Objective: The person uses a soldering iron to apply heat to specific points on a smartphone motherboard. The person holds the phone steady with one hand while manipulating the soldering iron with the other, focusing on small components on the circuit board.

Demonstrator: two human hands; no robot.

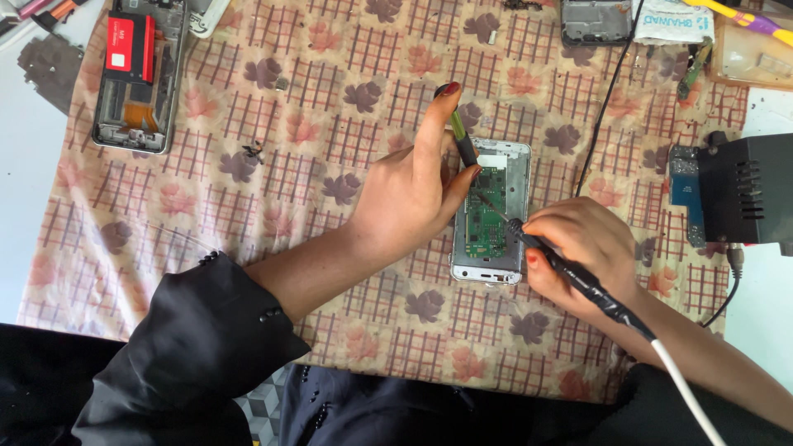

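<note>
Head view: our left hand (413, 194) pinches a green-handled tool (461, 132) over the opened silver phone (490, 213) mid-cloth, right hand (578, 248) closed round a black soldering iron (578, 277), tip seemingly touching its board.

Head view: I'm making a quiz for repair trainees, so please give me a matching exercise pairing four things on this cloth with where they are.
Things:
1. opened phone with green board
2. opened phone with red battery
3. black box-shaped unit
4. soldering iron

Places:
A. far left corner of the cloth
B. right edge of the cloth
C. in the right hand, tip on the board
D. centre, beside the left hand

Pairs: 1-D, 2-A, 3-B, 4-C
</note>
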